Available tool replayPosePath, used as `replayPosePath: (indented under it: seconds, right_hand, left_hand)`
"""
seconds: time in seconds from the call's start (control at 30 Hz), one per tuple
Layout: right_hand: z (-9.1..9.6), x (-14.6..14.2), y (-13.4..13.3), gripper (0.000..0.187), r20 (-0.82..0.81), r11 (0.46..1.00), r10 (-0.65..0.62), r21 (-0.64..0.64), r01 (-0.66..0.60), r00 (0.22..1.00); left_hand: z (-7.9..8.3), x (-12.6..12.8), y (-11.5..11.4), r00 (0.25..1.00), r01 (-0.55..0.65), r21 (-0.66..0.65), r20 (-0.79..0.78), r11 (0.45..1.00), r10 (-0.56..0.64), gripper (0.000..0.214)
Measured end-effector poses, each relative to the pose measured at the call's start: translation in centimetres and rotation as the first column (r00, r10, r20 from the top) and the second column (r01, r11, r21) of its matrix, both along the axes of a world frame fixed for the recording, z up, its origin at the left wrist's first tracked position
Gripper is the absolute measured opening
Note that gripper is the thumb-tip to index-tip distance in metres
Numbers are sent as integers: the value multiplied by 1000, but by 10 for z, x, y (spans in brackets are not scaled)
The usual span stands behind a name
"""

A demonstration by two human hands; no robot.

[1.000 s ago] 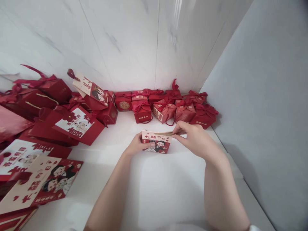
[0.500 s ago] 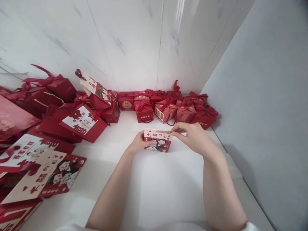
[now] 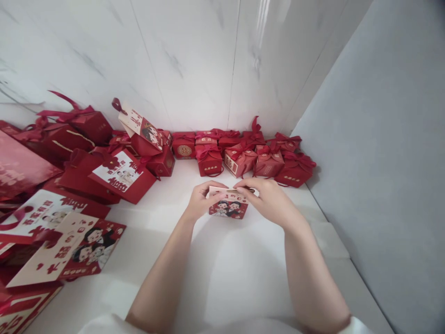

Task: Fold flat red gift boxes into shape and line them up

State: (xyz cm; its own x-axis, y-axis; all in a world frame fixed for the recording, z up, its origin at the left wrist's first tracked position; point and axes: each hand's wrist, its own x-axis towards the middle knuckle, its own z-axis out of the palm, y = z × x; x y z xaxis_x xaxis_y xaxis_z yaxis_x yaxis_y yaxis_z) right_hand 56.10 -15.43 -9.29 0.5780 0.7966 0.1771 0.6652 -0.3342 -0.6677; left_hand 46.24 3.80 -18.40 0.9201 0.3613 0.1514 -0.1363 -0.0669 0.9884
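Observation:
A small red and cream gift box [image 3: 228, 209] with a printed cartoon couple stands upright on the white surface in front of me. My left hand [image 3: 205, 199] grips its left side, thumb across the cream upper front and fingers behind. At the top right, my right hand [image 3: 264, 195] pinches the upper edge between thumb and fingers. A slim gap shows along the top between the cream panels. The back of the box is hidden from me.
Red ribboned boxes [image 3: 210, 160] line the foot of the marble wall [image 3: 194, 60]. On the left are piled red gift bags [image 3: 86, 174] and a matching cartoon box [image 3: 93, 248]. A grey panel [image 3: 389, 153] bounds the right side.
My right hand has moved left along the box's top edge. My left thumb has shifted up from the picture onto the cream part, and the top gap looks narrower.

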Motion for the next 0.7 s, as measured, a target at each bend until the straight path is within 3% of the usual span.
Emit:
replayPosePath:
  seconds: [0.4,0.7]
  right_hand:
    - [-12,-9,17,15,-201,997,-49,44,59,978]
    - [-13,-13,27,19,-111,988,-152,-31,149,982]
  left_hand:
    - [5,1,-7,997,-79,96,22,992,78,22]
    - [1,2,-7,997,-82,73,15,994,81,23]
